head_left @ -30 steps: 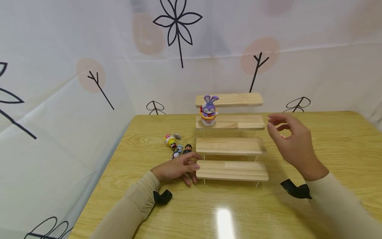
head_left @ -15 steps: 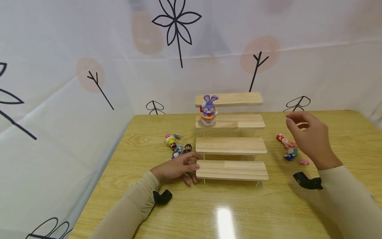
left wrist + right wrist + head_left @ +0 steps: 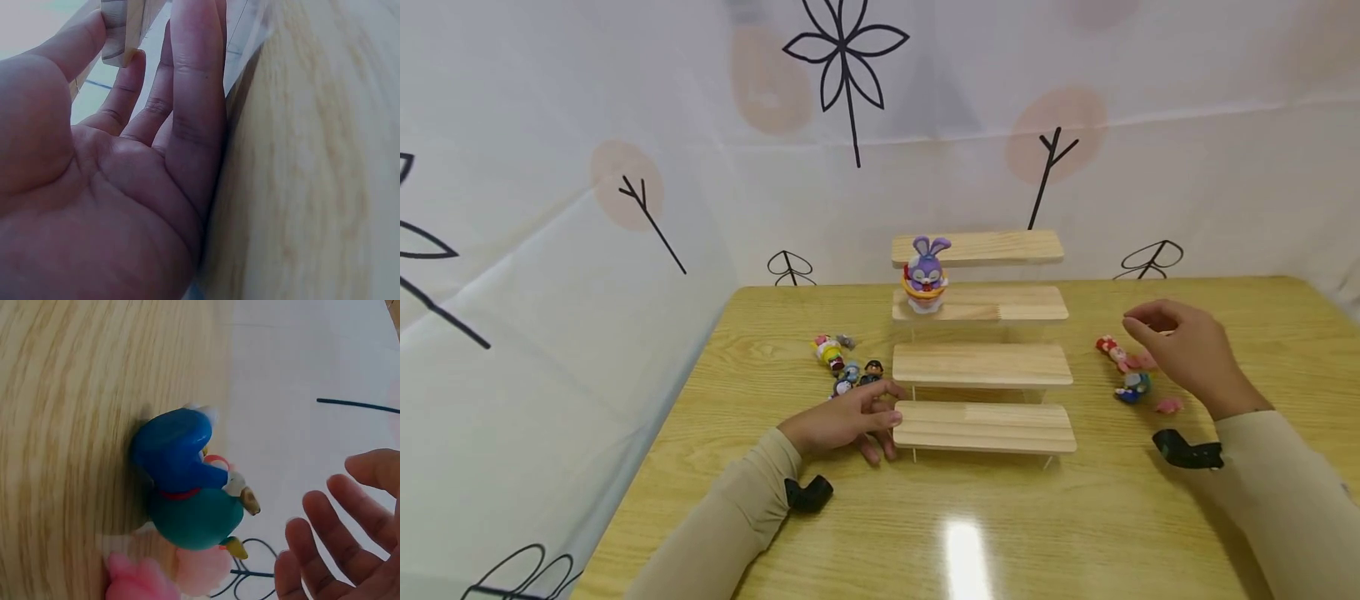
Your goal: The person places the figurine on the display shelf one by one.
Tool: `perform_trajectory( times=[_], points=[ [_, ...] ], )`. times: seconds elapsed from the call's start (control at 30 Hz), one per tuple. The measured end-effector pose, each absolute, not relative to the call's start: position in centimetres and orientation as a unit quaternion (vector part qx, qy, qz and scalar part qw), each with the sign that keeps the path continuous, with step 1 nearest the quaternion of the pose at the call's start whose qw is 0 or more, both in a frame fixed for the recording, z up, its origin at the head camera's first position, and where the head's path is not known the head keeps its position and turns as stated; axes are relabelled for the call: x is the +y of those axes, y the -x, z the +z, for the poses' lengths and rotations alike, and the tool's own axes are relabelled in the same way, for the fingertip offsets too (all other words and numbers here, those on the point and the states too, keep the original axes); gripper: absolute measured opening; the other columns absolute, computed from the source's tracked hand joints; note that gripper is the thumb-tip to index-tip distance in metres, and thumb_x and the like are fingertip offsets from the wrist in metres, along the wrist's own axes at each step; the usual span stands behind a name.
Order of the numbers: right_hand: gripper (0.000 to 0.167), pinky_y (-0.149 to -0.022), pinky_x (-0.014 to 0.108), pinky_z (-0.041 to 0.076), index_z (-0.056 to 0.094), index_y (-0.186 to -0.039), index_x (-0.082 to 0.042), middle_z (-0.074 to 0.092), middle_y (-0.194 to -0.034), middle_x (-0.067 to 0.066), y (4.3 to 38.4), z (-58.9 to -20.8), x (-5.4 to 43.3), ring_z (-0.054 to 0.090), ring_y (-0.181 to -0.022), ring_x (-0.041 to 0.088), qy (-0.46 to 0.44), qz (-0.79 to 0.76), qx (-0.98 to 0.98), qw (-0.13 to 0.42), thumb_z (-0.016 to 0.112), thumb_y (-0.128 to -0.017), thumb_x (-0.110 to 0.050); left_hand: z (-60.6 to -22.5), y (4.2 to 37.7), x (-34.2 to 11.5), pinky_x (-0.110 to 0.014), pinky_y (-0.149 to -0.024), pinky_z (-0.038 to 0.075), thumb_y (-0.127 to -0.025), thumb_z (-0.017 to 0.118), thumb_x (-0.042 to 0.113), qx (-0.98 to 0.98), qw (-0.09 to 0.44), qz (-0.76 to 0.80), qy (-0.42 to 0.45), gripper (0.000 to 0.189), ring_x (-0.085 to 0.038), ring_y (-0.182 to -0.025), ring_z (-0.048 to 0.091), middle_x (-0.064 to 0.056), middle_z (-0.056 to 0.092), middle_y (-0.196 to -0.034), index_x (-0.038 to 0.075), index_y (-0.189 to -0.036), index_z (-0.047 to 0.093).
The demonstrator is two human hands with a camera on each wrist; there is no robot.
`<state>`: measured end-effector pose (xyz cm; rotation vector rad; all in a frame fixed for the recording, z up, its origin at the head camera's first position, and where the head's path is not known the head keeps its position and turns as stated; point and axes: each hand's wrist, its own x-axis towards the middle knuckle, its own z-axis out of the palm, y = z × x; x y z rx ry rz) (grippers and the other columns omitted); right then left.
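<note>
We've got the blue-and-teal figure (image 3: 1132, 388) lying on the bench (image 3: 865, 533), right of the display stand (image 3: 983, 364). Key relation: in the head view it sits below the right hand (image 3: 1186, 350), on our side of the fingertips. Long axis slants, blue end toward us and left, teal end away and right. Right hand is clearly nearer; left is across the stand.

Close neighbours: red-and-pink figure (image 3: 1111, 348) just beyond it, small pink piece (image 3: 1168, 406) just beside it on the right. Where red-and-pink ends, we can't tell; pink shapes run together there.

Right pose: forearm comes in from lower right, fingers forward-left, lightly bent. Right grip is empty, fingers spaced in the wrist view, apart from the figure. Exact height over the bench: can't judge.

Left hand (image 3: 850, 421): low beside the stand, grip pinching the left end of the lowest tier (image 3: 985, 427), thumb against the board, a finger under its edge. Purple rabbit figure (image 3: 925, 279) stands upright at the left end of the second tier from the top.
</note>
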<state>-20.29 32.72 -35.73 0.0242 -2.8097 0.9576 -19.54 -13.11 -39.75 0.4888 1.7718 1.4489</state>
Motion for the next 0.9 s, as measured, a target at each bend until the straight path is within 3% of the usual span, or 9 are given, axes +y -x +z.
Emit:
perform_trajectory(
  times=[0.17, 0.47, 0.9],
  points=[
    [0.047, -0.071, 0.03, 0.044, 0.063, -0.122, 0.001, 0.063, -0.118, 0.029, 20.6, -36.2, 33.2, 0.057, -0.103, 0.039, -0.016, 0.314, -0.948, 0.058, 0.052, -0.104, -0.041, -39.8, 19.6, -13.1, -0.033, -0.066, 0.062, -0.105, 0.055, 0.028, 0.698, 0.388, 0.57, -0.196, 0.043, -0.02, -0.083, 0.071, -0.013, 0.067, -0.102, 0.017, -0.144, 0.041],
    [0.047, -0.063, 0.028, 0.048, 0.065, -0.12, 0.001, 0.067, -0.109, 0.025, 20.8, -37.2, 33.6, 0.062, -0.088, 0.03, -0.02, 0.29, -0.957, 0.02, 0.054, -0.103, -0.041, -40.0, 19.6, -13.1, -0.034, -0.067, 0.062, -0.104, 0.056, 0.028, 0.698, 0.388, 0.569, -0.197, 0.044, -0.021, -0.083, 0.071, -0.013, 0.067, -0.101, 0.016, -0.144, 0.041],
    [0.049, -0.06, 0.032, 0.05, 0.065, -0.122, 0.005, 0.063, -0.111, 0.031, 21.3, -37.7, 33.6, 0.061, -0.092, 0.038, -0.031, 0.265, -0.964, 0.007, 0.054, -0.103, -0.039, -40.0, 19.7, -13.2, -0.034, -0.068, 0.062, -0.105, 0.055, 0.03, 0.699, 0.387, 0.568, -0.199, 0.044, -0.02, -0.084, 0.071, -0.013, 0.067, -0.104, 0.019, -0.144, 0.041]
  ],
)
